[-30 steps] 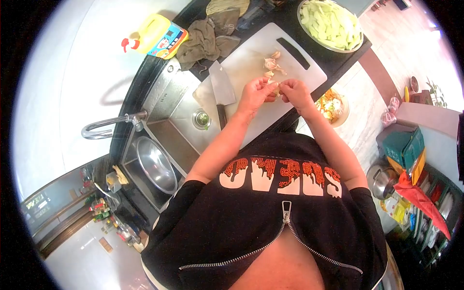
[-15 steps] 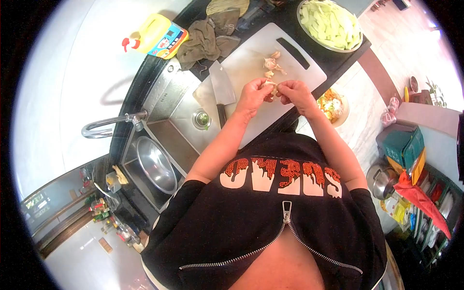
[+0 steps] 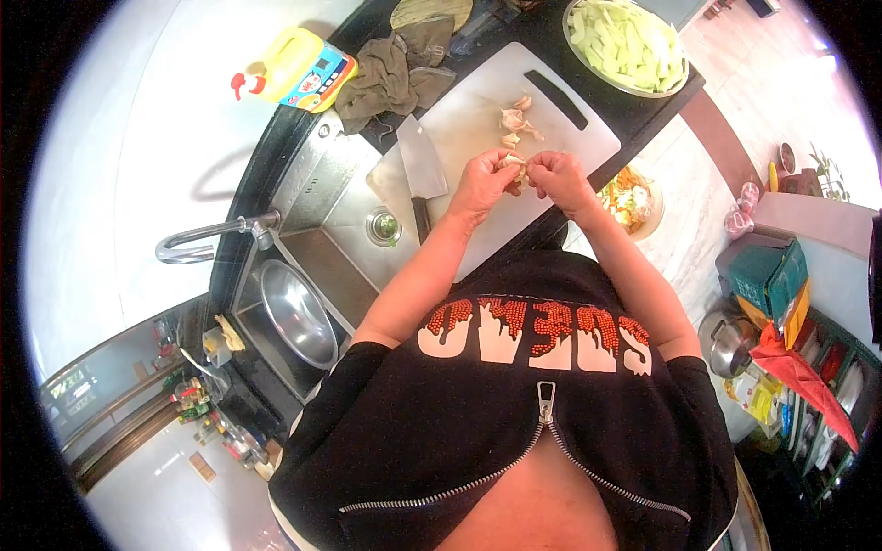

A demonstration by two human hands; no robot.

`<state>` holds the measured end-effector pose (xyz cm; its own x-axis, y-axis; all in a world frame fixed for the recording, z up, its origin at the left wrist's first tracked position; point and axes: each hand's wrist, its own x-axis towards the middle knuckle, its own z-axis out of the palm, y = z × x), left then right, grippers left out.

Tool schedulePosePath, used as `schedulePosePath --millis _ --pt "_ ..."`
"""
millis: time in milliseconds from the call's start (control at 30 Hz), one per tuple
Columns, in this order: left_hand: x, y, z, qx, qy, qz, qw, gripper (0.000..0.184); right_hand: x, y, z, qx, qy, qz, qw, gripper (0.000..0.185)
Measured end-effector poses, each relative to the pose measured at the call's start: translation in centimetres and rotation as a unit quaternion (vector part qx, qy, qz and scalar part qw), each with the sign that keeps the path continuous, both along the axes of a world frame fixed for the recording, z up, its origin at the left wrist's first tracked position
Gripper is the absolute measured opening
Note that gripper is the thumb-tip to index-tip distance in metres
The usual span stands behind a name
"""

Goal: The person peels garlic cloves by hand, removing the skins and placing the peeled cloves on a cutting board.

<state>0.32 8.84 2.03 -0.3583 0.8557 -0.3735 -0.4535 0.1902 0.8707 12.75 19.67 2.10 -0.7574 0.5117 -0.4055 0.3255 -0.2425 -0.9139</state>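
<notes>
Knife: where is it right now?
In the head view, the knife lies on the left side of the board, between the sink and the left hand.

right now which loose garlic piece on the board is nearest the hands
The small piece just beyond the left hand; the other pieces lie farther up the cutting board, toward its slot.

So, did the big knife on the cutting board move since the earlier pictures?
No. Judged against the sink drain, the big knife lies in the same spot on the cutting board, pointing the same way.
</notes>
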Motion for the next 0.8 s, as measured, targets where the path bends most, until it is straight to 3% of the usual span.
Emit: schedulePosePath --millis 100,200,300,367,467,567,800 --pt "-0.2 0.0 -0.3 -0.001 -0.012 0.004 1.000 0.017 -0.2 -0.6 -0.6 -0.048 0.021 -0.043 0.998 0.015" --pt "-0.2 0.1 -0.1 -0.006 -0.051 0.032 0.998 0.023 0.1 -0.7 -0.7 -0.167 0.088 -0.059 0.980 0.016" --pt "-0.1 0.3 -0.1 -0.025 -0.060 0.076 0.995 0.030 0.1 -0.5 -0.6 -0.171 0.115 -0.051 0.977 0.016" --pt "0.1 0.5 -0.3 -0.066 -0.011 0.108 0.992 0.034 0.1 -0.6 -0.9 -0.161 0.108 -0.061 0.979 0.016" --pt "0.6 0.3 0.5 -0.131 0.214 0.117 0.961 0.031 0.0 -0.7 -0.7 -0.126 0.081 -0.083 0.985 0.016" --pt "1.0 0.0 -0.1 -0.073 0.323 0.131 0.934 0.022 -0.3 -1.0 -0.4 -0.051 0.049 -0.116 0.991 0.016" --pt "2.0 0.4 0.7 -0.072 0.253 0.097 0.960 0.017 -0.9 -1.8 0.6 0.082 0.020 -0.136 0.987 0.018"
